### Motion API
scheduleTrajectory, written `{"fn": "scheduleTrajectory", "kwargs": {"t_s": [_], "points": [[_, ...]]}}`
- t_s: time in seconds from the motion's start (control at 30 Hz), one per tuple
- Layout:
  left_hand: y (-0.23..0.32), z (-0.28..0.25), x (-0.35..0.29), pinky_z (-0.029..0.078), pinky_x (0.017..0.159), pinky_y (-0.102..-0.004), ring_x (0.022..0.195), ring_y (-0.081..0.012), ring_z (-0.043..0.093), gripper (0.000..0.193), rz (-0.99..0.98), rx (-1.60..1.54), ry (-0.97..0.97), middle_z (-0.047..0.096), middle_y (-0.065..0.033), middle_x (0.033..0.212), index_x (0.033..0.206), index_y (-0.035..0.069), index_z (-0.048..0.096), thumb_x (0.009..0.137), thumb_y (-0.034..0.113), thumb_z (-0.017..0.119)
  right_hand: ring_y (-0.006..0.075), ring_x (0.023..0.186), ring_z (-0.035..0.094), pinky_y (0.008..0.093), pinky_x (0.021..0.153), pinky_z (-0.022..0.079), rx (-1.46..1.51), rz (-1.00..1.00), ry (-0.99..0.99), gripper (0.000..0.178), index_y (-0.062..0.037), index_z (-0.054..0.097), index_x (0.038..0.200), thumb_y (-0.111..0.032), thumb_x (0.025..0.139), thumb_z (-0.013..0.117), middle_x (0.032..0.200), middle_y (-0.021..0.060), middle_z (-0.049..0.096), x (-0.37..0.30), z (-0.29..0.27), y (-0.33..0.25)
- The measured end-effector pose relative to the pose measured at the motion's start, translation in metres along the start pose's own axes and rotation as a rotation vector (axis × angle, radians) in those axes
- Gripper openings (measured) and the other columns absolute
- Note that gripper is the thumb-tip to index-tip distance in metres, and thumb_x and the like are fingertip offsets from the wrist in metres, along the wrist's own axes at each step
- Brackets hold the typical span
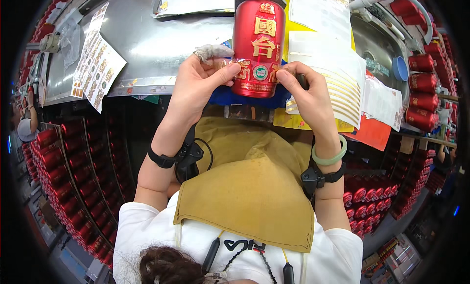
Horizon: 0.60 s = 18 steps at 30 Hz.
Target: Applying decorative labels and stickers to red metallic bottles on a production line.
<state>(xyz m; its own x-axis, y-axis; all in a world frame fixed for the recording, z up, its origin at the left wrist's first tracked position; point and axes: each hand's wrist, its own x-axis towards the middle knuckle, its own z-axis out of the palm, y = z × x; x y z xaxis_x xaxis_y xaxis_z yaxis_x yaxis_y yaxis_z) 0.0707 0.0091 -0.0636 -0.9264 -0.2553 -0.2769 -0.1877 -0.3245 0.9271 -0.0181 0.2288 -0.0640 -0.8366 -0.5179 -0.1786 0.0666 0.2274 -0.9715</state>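
Note:
A red bottle (259, 29) with raised gold characters lies in front of me, its neck pointing away. Across its lower part runs a clear decal film (245, 71) with gold marks and a round green-and-white emblem. My left hand (203, 81) pinches the film's left end between thumb and fingers, a pale cover on one fingertip. At the opposite end, my right hand (308, 88) is closed, thumb and forefinger pressed at the film's edge against the bottle. Blue cloth (235, 98) shows beneath the bottle.
Gold-printed decal sheets (325, 73) are stacked on the right, another sheet (98, 59) on the left of the metal worktop (152, 49). A sink (382, 34) with a blue cup (400, 68) stands far right. Racks of red bottles (73, 186) flank me.

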Motion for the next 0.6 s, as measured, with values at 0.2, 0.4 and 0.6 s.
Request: {"fn": "scheduleTrajectory", "kwargs": {"t_s": [0.2,0.4,0.6], "points": [[-0.001,0.000,0.000,0.052,0.077,-0.0267,0.087,-0.0113,0.063,0.032,0.011,0.039,-0.013,0.067,-0.0034,0.096,0.118,0.001,0.062,0.091,0.008,0.077,0.0053,0.072,0.048,0.0236,0.065,0.042,-0.090,0.010,0.030,0.025,0.0015,0.069,0.100,-0.023,0.098,0.070,0.078,-0.0029,0.058,0.001,-0.004,-0.003],[0.001,0.000,0.001,0.050,0.079,-0.0273,0.089,-0.0110,0.061,0.032,0.024,0.041,-0.001,0.066,-0.0019,0.097,0.117,0.001,0.062,0.090,0.008,0.078,0.0101,0.099,0.054,0.0244,0.088,0.045,0.088,-0.091,0.226,0.027,0.0032,0.054,0.125,-0.008,0.100,0.060,0.108,0.0056,0.058,-0.002,-0.021,-0.009],[-0.003,-0.002,0.001,0.051,0.084,-0.0279,0.092,-0.0112,0.062,0.029,0.016,-0.008,-0.015,0.065,-0.0030,0.099,0.118,0.002,0.062,0.092,0.006,0.075,0.0105,0.089,0.061,0.0264,0.079,0.050,-0.309,-0.103,0.200,0.019,0.0027,0.063,0.116,-0.001,0.097,0.062,0.102,0.0041,0.066,0.000,-0.010,-0.012]]}}
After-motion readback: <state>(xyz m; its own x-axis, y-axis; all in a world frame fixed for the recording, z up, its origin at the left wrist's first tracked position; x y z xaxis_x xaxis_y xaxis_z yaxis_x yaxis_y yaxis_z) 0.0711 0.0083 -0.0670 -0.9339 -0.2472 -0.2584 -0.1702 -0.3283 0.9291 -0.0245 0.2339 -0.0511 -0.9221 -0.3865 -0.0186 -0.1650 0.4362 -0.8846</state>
